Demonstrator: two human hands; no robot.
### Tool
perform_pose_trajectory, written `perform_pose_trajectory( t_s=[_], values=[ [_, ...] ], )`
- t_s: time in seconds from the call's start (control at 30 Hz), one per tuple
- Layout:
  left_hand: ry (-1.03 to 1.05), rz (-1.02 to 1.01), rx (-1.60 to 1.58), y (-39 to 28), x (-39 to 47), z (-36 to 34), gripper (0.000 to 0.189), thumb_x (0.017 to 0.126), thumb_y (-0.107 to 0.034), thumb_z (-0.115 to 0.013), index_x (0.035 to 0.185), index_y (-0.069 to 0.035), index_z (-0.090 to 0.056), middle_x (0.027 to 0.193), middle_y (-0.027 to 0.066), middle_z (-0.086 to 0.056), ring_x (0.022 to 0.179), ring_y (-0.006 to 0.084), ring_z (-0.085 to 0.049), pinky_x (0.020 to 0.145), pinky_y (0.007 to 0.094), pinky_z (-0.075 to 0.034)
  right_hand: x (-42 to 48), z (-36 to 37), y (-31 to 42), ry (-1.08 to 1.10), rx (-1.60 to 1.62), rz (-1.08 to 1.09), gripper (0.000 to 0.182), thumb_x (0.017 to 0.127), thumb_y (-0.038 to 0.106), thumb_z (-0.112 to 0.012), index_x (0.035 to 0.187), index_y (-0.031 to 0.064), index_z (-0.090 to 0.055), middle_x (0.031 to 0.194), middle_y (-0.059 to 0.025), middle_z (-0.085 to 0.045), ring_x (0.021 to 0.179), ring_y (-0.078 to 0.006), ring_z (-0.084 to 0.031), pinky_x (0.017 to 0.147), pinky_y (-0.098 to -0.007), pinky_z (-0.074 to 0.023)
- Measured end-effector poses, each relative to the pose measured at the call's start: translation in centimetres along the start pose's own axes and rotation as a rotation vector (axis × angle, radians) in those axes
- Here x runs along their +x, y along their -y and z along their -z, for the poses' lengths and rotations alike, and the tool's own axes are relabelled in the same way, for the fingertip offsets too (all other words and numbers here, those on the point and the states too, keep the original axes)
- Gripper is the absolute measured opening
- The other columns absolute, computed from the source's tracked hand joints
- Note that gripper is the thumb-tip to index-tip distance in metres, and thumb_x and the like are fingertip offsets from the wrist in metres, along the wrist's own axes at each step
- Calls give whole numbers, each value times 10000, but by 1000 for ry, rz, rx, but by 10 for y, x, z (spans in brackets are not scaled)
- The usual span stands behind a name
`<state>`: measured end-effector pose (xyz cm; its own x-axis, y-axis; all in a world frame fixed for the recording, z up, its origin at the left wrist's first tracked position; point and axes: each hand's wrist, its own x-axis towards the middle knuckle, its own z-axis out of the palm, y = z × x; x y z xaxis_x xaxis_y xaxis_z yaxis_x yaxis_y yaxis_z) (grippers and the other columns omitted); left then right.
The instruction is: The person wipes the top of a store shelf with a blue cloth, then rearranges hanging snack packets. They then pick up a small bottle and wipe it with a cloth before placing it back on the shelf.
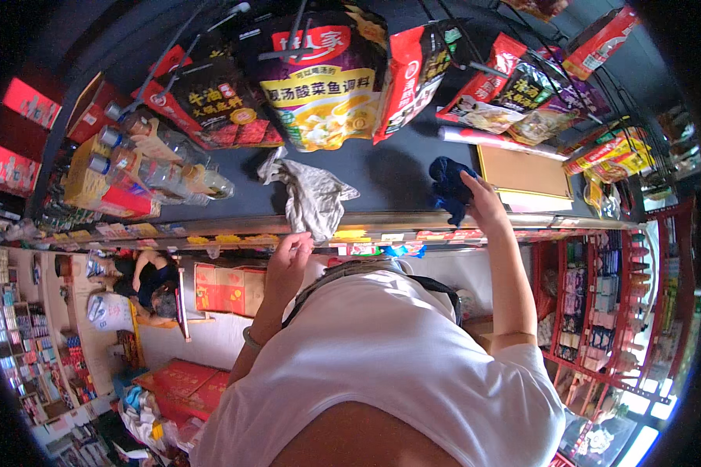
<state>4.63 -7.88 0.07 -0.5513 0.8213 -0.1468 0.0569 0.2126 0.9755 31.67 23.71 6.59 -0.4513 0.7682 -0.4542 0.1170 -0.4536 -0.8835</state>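
Note:
In the head view my left hand (290, 261) is low at the shelf's front edge, fingers loosely curled, beside the lower end of a crumpled grey-white patterned cloth (315, 192). Whether its fingertips touch that cloth cannot be told. My right hand (483, 201) grips a bunched dark blue cloth (451, 182) over the dark shelf board (380, 181). Behind the two cloths hang seasoning packets, among them a large purple and yellow pouch (327, 87) and a red and black packet (415, 76).
Clear bottles (169, 175) stand left on the shelf. At right lie a brown flat box (526, 172) and a yellow-red packet (613, 154). Price tags line the shelf edge. Wire hooks (292, 55) jut out above. A person (152, 280) sits in the aisle at lower left.

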Motion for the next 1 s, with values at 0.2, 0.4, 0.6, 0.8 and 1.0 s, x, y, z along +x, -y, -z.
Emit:
perform_pose_trajectory(
  t_s=[0.2, 0.4, 0.6, 0.8, 1.0],
  values=[
    [-267, -131, 235, -13, 2, 2, 288, 927, -146, -569, 1184, -17, -546, 1123, 163, -588, 1013, 218, -585, 790, 309, -516, -12, -12, -1, -458, -1460, 658, 466, 887, 388, -605, 1192, 37, -568, 1156, -188, -583, 1029, -378, -582, 860, -450, -489],
    [-629, -414, 918, -22, 32, 1, 314, 767, -210, -725, 1015, -94, -571, 1047, 163, -546, 1034, 369, -491, 891, 473, -366, -23, -89, 6, 60, -1079, 1039, 328, 850, 139, -651, 1158, 42, -591, 1157, -176, -575, 1056, -358, -568, 911, -422, -474],
    [-380, -522, 330, -55, 38, -7, 189, 838, -112, -658, 963, -41, -534, 952, 139, -582, 877, 329, -575, 751, 398, -463, -12, -175, -41, 528, -378, 546, 303, 984, 248, -517, 1211, 55, -573, 1162, -116, -589, 1072, -251, -557, 950, -358, -432],
    [156, -550, 86, -105, 11, -45, 192, 852, -70, -637, 1006, -13, -537, 1080, 164, -585, 968, 316, -602, 852, 373, -479, -9, -201, -37, 1132, 782, -697, 566, 984, 506, -352, 1275, 59, -542, 1212, -175, -609, 1102, -307, -584, 1014, -465, -416],
    [27, -561, 140, -101, 0, -36, 255, 874, -70, -601, 1120, -16, -567, 1185, 157, -581, 1097, 288, -583, 942, 354, -465, -25, -181, -12, 818, 811, -517, 612, 969, 529, -326, 1375, 92, -463, 1347, -172, -521, 1205, -346, -521, 1081, -503, -343]
  ],
)
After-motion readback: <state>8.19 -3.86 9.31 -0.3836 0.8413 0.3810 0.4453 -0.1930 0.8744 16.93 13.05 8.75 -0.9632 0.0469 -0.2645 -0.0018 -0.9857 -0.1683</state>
